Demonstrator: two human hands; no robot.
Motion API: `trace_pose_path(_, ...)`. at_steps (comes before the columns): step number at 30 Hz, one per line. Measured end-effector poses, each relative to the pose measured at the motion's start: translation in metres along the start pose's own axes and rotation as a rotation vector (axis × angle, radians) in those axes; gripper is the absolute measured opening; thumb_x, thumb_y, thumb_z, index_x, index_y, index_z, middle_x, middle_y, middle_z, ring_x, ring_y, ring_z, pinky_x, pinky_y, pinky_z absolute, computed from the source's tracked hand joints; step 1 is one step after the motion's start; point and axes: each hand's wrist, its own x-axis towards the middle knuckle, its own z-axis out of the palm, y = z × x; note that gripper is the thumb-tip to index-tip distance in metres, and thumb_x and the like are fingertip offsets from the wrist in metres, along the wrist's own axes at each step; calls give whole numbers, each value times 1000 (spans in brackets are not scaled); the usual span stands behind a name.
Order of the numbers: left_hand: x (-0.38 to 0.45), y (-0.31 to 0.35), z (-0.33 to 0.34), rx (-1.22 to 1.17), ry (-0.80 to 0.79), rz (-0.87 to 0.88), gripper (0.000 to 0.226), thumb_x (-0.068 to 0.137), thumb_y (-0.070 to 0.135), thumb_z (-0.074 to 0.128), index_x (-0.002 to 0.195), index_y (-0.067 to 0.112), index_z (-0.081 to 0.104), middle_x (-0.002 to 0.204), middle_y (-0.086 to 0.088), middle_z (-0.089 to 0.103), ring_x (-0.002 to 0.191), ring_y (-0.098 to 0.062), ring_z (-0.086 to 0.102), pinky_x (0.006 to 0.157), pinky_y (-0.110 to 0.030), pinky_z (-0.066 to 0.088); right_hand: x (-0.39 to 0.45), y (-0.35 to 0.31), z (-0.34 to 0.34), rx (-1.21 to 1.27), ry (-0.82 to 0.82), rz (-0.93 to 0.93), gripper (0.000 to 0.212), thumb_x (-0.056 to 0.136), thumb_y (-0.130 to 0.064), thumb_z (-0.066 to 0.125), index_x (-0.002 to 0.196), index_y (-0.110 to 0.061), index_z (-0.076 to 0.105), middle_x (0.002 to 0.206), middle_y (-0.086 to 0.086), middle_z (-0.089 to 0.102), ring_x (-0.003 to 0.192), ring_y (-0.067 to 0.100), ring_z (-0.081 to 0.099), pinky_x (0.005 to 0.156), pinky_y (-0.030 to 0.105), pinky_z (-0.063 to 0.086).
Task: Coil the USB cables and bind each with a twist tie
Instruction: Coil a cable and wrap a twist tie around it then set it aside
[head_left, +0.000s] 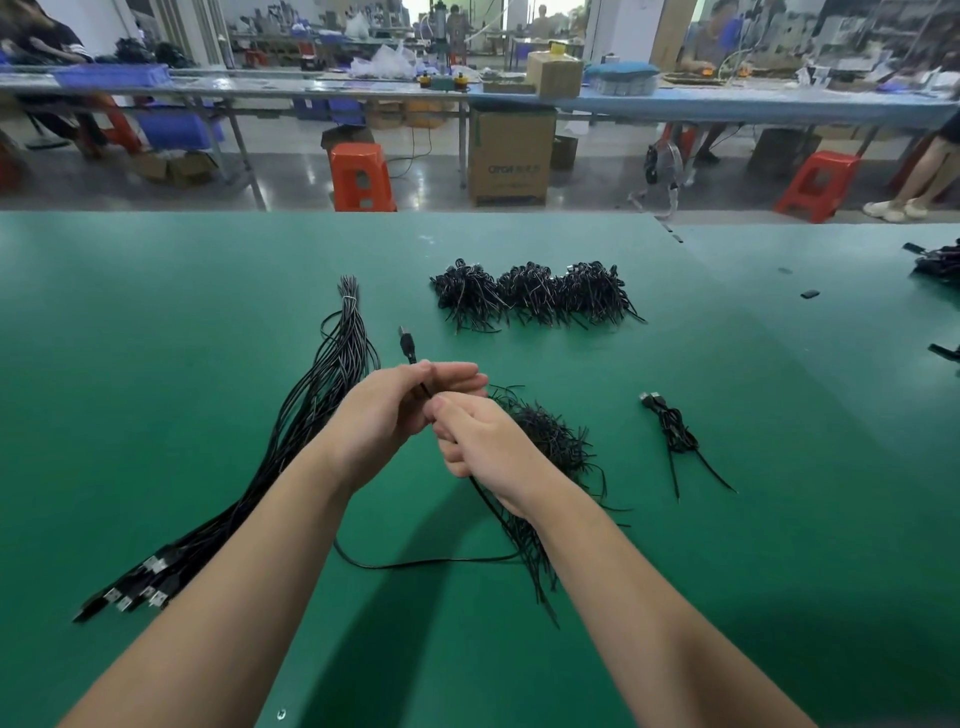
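Twist ties (550, 441) partly behind right hand (483, 447)

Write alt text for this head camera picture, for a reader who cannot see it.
Two bare hands, left hand and right hand, hold one black USB cable above a green table, its plug pointing up. A bundle of uncoiled cables lies left, loose twist ties lie under the right hand, and one tied coil lies right.

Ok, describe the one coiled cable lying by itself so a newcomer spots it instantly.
On the green table, look right of the hands, past the loose tie heap. The lone coiled cable lies there, apart from the three bundle piles farther back.
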Motion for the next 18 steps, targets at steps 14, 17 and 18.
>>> trace_pose_path(14,-21,47,-22,-150,-271,-141,34,88,33,58,80,6,76,73,-16,73,53,-21,69,45,-20,50,-4,37,1,984,-229,253,34,96,-32,48,64,-21,53,51,-11,27,42,7,10,35,18,11)
trace_pose_path(17,-23,35,-28,207,-347,-359,47,97,33,47,92,-6,73,95,-33,70,76,-39,73,63,-35,59,0,37,-5,932,-181,253,31,95,-34,49,67,-21,53,50,-11,29,39,6,12,32,17,16)
trace_pose_path(18,-23,30,-28,308,-322,-410,47,100,33,45,94,-6,72,99,-32,70,85,-41,72,70,-38,60,2,37,-7,912,-170,254,32,97,-34,48,68,-20,53,51,-11,29,38,5,13,33,17,15)
